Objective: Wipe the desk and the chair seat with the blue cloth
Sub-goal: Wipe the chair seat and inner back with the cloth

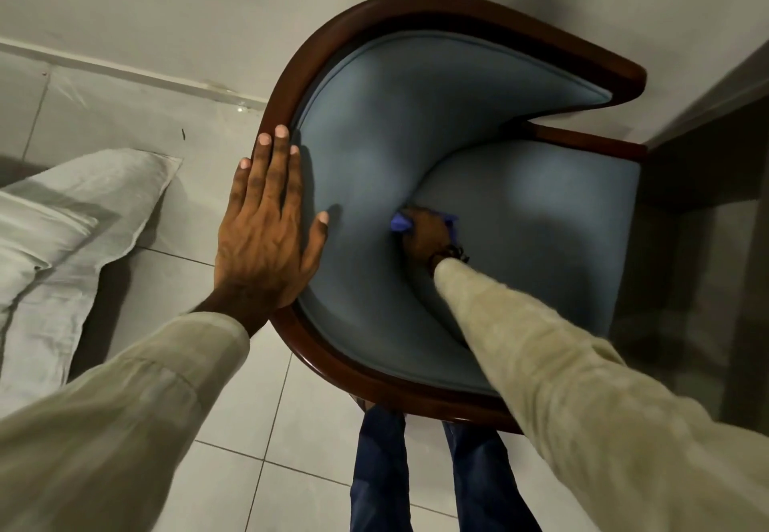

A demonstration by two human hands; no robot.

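A curved chair with a dark wooden frame and grey-blue upholstery fills the middle of the view. Its seat lies low at the right, inside the padded curved back. My right hand is pressed on the seat's rear edge where it meets the back, shut on the bunched blue cloth; bits of cloth show on both sides of the hand. My left hand rests flat, fingers spread, on the top rail and padding of the chair back. The desk shows only as a dark edge at the right.
White pillows lie on a bed at the left. Pale floor tiles and a wall skirting surround the chair. My legs in dark blue trousers stand just behind the chair back.
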